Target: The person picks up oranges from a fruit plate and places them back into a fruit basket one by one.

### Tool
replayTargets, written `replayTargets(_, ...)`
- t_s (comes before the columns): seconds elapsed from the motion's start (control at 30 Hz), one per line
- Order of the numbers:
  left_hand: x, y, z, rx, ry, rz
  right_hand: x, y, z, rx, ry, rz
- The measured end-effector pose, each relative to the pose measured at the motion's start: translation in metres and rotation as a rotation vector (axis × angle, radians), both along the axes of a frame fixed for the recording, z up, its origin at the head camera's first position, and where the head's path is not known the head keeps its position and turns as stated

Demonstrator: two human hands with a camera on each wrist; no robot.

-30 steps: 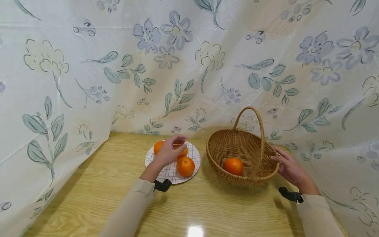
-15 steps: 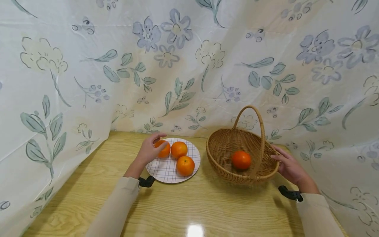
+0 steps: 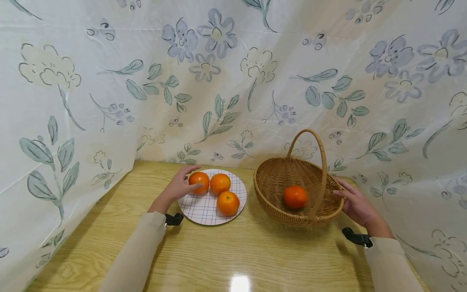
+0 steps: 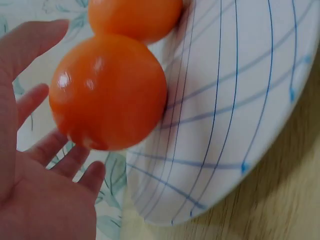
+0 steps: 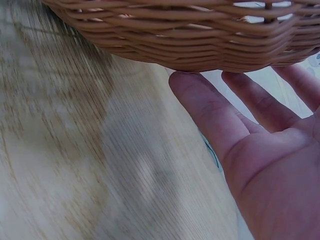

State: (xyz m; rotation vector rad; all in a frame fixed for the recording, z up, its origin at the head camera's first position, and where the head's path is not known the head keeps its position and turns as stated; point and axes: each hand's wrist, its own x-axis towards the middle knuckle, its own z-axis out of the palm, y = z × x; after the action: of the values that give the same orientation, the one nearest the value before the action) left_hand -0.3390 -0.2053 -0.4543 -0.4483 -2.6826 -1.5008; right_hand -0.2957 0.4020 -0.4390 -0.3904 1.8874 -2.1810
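Observation:
Beside the left orange on the plate, my left hand has its fingers spread loosely round the fruit. In the left wrist view the hand shows a gap between thumb and orange; some fingertips are partly behind it. Two more oranges, one at the back and one in front, lie on the plate. My right hand holds the right rim of the wicker basket, thumb over the edge. In the right wrist view, fingers touch the woven side.
One orange lies inside the basket, whose tall handle arches above it. Plate and basket stand side by side on the wooden table. A flowered curtain hangs behind and at both sides.
My left hand has moved left, from above the back orange to the left one. The orange in the basket has rolled a little right and back. My right hand has stayed at the rim.

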Motion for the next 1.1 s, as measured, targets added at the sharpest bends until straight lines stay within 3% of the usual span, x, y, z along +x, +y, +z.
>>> replayTargets(0.4, -0.0056, -0.005, -0.0021, -0.025, -0.081, -0.069, 0.0013, -0.0012, 0.0015, 0.044, -0.007, -0.021)
replayTargets(0.53, -0.0068, -0.0043, -0.0041, -0.043, -0.125, -0.061, 0.0012, -0.001, 0.0013, 0.035, -0.01, -0.02)
replayTargets(0.7, -0.0072, -0.0043, -0.0055, -0.045, -0.127, -0.054, 0.0007, -0.0002, 0.0001, 0.02, -0.002, -0.013)
replayTargets(1.1, -0.0056, -0.0034, -0.0071, 0.011, -0.167, -0.031, -0.0011, 0.0025, -0.0016, -0.043, 0.003, 0.034)
